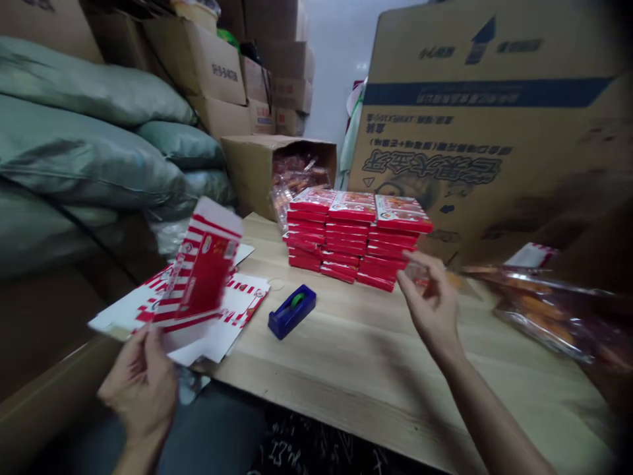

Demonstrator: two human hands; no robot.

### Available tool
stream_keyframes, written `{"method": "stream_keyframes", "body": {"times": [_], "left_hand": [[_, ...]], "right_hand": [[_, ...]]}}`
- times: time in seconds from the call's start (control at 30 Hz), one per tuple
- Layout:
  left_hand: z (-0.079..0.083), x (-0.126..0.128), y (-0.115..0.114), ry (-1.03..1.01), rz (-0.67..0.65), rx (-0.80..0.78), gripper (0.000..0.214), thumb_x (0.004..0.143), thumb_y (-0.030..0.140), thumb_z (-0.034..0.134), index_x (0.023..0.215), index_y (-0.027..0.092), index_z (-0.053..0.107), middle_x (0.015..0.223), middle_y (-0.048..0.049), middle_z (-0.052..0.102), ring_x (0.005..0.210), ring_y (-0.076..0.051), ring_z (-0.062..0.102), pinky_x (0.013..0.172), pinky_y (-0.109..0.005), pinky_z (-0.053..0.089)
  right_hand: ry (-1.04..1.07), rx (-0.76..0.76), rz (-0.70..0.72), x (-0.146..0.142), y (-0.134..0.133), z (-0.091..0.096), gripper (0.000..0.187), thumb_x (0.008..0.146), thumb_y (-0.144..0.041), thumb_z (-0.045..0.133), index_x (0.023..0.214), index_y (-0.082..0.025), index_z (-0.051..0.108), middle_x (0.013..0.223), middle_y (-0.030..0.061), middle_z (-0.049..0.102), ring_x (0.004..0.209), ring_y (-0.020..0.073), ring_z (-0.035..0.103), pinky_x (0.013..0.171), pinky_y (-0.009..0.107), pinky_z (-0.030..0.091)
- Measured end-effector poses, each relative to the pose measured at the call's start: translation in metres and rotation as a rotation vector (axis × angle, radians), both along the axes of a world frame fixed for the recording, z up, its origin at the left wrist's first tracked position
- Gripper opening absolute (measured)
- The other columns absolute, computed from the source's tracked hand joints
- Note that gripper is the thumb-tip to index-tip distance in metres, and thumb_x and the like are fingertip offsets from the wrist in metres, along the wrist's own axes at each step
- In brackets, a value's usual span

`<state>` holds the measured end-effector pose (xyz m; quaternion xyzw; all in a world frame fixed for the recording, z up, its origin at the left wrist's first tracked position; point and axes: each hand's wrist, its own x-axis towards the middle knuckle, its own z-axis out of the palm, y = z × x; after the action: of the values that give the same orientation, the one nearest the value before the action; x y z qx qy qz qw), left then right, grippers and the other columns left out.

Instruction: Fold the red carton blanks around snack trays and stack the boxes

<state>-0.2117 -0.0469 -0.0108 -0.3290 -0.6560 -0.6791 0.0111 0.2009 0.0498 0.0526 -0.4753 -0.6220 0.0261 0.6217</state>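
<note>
Left grip [141, 389] on carton edge [171, 323], beside table edge [277, 399]

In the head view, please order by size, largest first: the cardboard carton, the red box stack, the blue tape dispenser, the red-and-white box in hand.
1. Cardboard carton
2. Red box stack
3. and 4. Red-and-white box and blue tape dispenser: nearness to the camera makes this order unsure.

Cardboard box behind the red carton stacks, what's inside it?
The cardboard box shows clear packets of reddish food at its open end; anything deeper is hidden by its walls and the stacked red cartons.
</note>
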Motion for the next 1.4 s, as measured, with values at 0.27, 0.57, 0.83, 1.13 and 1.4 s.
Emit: {"method": "stream_keyframes", "body": {"times": [0.27, 0.57, 0.83, 1.13, 1.4], "left_hand": [[-0.028, 0.137, -0.07, -0.595, -0.951, -0.431, 0.046, 0.094, 0.052, 0.065, 0.124, 0.018, 0.068, 0.109, -0.0101, 0.079, 0.097, -0.028, 0.075, 0.085, -0.04, 0.061], [-0.005, 0.157, -0.047, 0.674, -1.027, -0.252, 0.039, 0.1, 0.022, 0.06, 0.139, 0.024, 0.055, 0.134, -0.0102, 0.064, 0.128, -0.026, 0.054, 0.112, -0.048, 0.044], [-0.008, 0.183, -0.054, 0.72, -1.177, -0.291, 0.015, 0.096, 0.02, 0.066, 0.109, 0.023, 0.059, 0.107, -0.0045, 0.066, 0.11, -0.023, 0.058, 0.118, -0.054, 0.032], [-0.042, 0.172, -0.076, 0.168, -1.072, -0.533, 0.044, 0.101, 0.032, 0.059, 0.144, 0.026, 0.054, 0.141, -0.01, 0.066, 0.131, -0.026, 0.062, 0.112, -0.047, 0.049], [-0.04, 0.192, -0.099, -0.214, -1.309, -0.695, 0.056, 0.09, 0.037, 0.073, 0.143, 0.027, 0.06, 0.132, -0.0091, 0.074, 0.107, -0.027, 0.075, 0.094, -0.044, 0.062]], "right_hand": [[0.992, -0.931, 0.538, -0.07, -0.127, -0.092, 0.055, 0.079, -0.056, 0.082, 0.124, -0.027, 0.069, 0.122, 0.0094, 0.078, 0.111, 0.0342, 0.075, 0.094, 0.051, 0.061], [0.545, -0.983, 0.578, -0.031, -0.191, -0.121, 0.025, 0.079, -0.041, 0.085, 0.099, -0.026, 0.085, 0.113, 0.008, 0.081, 0.126, 0.0387, 0.065, 0.099, 0.05, 0.059], [0.756, -1.069, 0.552, -0.035, -0.205, -0.127, 0.04, 0.071, -0.039, 0.091, 0.109, -0.028, 0.082, 0.116, 0.0055, 0.081, 0.112, 0.032, 0.074, 0.109, 0.054, 0.051], [1.314, -1.153, 0.348, -0.023, -0.211, -0.134, 0.049, 0.062, -0.05, 0.096, 0.102, -0.029, 0.08, 0.11, 0.0078, 0.083, 0.105, 0.0377, 0.077, 0.095, 0.055, 0.061], [1.259, -1.143, 0.377, -0.033, -0.209, -0.135, 0.055, 0.063, -0.044, 0.097, 0.11, -0.024, 0.076, 0.108, 0.0104, 0.083, 0.103, 0.0379, 0.078, 0.096, 0.055, 0.06]]}}
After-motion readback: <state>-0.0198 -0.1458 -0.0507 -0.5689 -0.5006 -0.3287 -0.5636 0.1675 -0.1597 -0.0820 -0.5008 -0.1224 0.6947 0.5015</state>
